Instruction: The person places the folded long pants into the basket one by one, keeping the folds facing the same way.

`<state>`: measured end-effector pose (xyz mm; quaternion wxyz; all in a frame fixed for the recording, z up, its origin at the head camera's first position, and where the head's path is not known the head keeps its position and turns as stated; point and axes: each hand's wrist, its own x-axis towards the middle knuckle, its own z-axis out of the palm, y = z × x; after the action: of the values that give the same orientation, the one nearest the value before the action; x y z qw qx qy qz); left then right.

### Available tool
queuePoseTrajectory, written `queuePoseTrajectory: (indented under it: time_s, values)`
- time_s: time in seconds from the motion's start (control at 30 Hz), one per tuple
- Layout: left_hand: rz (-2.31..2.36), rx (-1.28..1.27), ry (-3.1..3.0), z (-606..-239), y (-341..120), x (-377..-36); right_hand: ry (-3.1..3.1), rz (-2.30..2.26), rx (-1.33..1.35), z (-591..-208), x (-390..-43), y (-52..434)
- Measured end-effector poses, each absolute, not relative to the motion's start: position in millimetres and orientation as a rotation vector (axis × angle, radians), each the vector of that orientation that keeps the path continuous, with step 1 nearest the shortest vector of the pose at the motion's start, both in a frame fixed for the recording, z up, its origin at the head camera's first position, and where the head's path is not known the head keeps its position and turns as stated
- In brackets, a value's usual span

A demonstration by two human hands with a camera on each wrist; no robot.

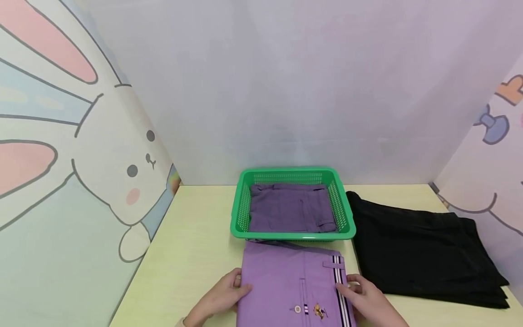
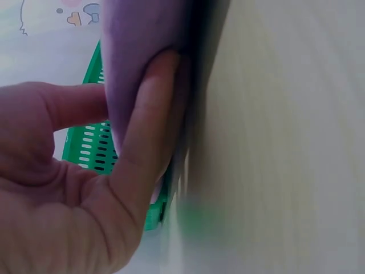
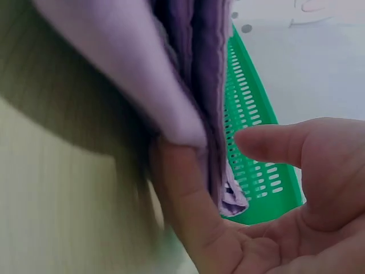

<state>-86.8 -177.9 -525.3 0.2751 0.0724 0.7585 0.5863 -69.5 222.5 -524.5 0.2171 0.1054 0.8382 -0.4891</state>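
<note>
Folded light purple pants lie in front of the basket, with a buttoned pocket, a small embroidered figure and a striped band on the right. My left hand grips their left edge, thumb above and fingers underneath; the left wrist view shows the cloth between them. At the right edge, my right hand holds the striped side, its fingers under the layers. In the right wrist view, the thumb stands beside the stacked folds. The pants' near end runs out of the head view.
A green plastic basket stands behind the pants, with a folded dark purple garment inside. To the right lies a stack of black garments. A pale wall closes off the back; cartoon-printed panels flank the table.
</note>
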Motion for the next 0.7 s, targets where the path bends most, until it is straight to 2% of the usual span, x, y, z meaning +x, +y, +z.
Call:
queuePoseTrajectory:
  time_s: [0.3,0.7]
  values:
    - [1.603,0.21,2.013,-526.0,-177.3,-87.4,1.853,-1.729,0.146,-540.2,-69.6,235.2]
    - [1.674,0.189,1.972,-522.5,-175.5,-87.8,1.851,-1.713,0.147,-533.2,-71.7,246.2]
